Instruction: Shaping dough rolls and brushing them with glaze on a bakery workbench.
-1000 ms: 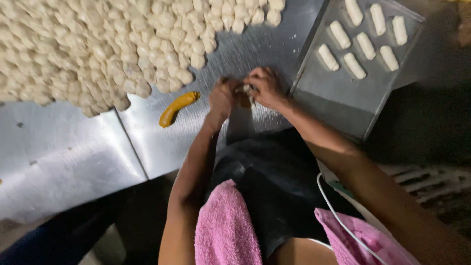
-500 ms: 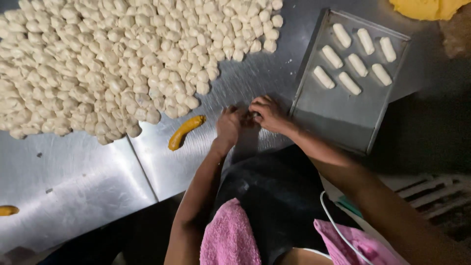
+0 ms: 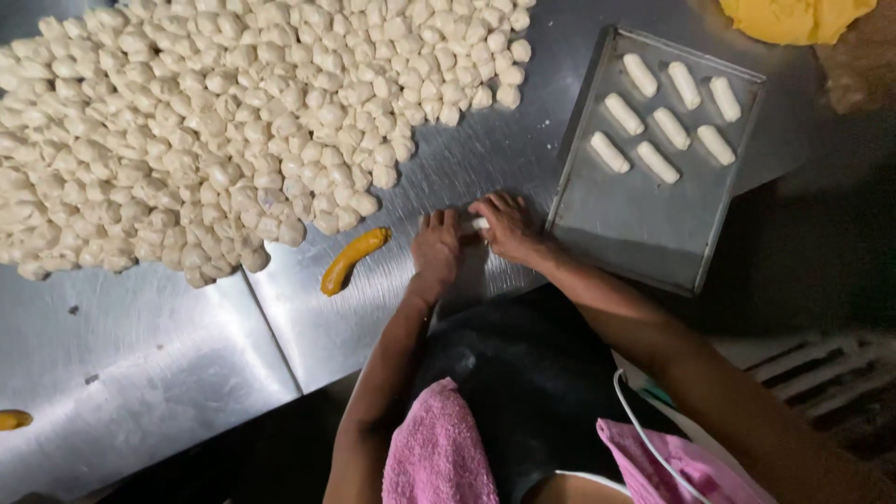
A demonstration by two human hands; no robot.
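My left hand (image 3: 436, 250) and my right hand (image 3: 504, 229) lie side by side on the steel table (image 3: 168, 345), palms down over a small white dough piece (image 3: 479, 224) that shows between them. Both hands press on it with fingers extended. A large heap of pale dough pieces (image 3: 215, 131) covers the table's far left. A yellow-orange dough roll (image 3: 352, 259) lies just left of my left hand. To the right sits a metal tray (image 3: 644, 224) holding several shaped white dough logs (image 3: 658, 121).
A yellow dough mass (image 3: 793, 19) sits at the top right corner. Another orange piece (image 3: 14, 420) lies at the table's left edge. A pink towel (image 3: 439, 453) hangs on my front. The table's near edge runs just below my hands.
The view has shifted so the heap and tray sit lower in frame. My hands stay together on the dough piece, shifted slightly over the table.
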